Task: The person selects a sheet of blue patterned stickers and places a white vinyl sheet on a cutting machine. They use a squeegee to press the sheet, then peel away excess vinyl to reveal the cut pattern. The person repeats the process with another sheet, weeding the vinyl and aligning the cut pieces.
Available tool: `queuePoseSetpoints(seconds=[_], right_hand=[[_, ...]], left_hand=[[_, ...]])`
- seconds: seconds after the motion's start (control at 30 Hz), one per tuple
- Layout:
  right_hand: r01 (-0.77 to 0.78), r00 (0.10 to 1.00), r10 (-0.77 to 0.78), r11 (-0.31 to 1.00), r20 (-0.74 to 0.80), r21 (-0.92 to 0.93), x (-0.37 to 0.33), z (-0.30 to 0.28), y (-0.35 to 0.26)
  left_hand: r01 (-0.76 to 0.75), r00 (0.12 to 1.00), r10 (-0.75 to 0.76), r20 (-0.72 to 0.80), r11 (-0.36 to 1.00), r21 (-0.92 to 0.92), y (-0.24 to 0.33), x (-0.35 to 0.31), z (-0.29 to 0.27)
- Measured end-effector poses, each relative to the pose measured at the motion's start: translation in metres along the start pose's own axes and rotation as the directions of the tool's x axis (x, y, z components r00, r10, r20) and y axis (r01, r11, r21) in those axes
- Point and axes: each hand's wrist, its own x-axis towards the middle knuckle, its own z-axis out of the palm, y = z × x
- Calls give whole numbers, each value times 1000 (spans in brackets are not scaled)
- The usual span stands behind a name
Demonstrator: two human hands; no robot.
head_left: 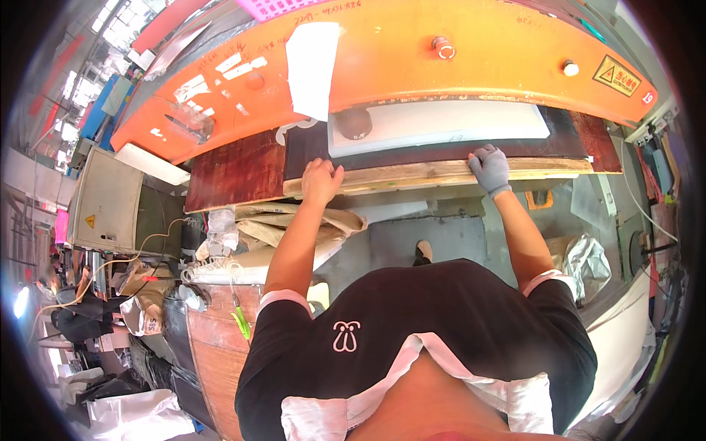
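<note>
A thick wooden board [412,176] with a dark top lies across the front of an orange machine [390,55]. My bare left hand [321,180] holds its near edge toward the left, fingers curled over the top. Further right, my right hand [490,170], in a grey glove, is closed over the same edge. A stack of white translucent sheets [441,121] rests on the dark top between and beyond my hands, partly under the machine. The undersides of both hands' grip are hidden.
Reddish-brown boards [235,173] flank the work area. The machine carries a red push button [443,48] and a paper sheet [312,70]. A grey cabinet [107,202] stands left. Green-handled snips [241,323] hang beside a wooden table [220,316]; crumpled silver plastic [587,264] lies right.
</note>
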Motion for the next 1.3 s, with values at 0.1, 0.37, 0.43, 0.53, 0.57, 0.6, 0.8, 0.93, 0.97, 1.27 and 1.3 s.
queuePoseSetpoints(seconds=[0.1,0.37,0.43,0.53,0.57,0.6,0.8,0.93,0.97,1.27,1.3], right_hand=[[-46,999,45,999,-18,-30,-43,-15,-32],[130,983,-145,983,112,131,-69,25,-220],[87,991,-97,991,90,106,-74,36,-252],[-20,995,21,1000,103,-9,-91,39,-271],[-31,993,26,998,112,46,-97,37,-272],[-41,994,30,994,102,102,-104,34,-273],[-464,858,416,376,301,803,-131,-7,-252],[-353,925,357,681,130,641,-157,-35,-224],[-352,935,332,814,128,462,-164,-39,-218],[-75,997,79,976,-14,203,-172,-38,-216],[-99,995,104,966,-6,240,-171,-38,-217]], left_hand=[[-96,995,96,12,995,-6,7,-42,-18],[-90,996,85,-37,986,-142,35,-156,-57],[-90,995,93,41,993,-72,39,-178,-66],[-85,982,86,168,996,-15,47,-201,-76],[-179,976,182,116,983,-33,49,-205,-79],[-237,960,241,140,971,-43,51,-209,-82],[-113,910,162,382,983,-146,61,-240,-98],[-149,933,210,293,965,-217,64,-258,-102],[-167,936,225,270,961,-221,64,-261,-102],[-211,948,248,201,959,-187,70,-265,-103],[-214,948,249,200,960,-181,71,-266,-103]])
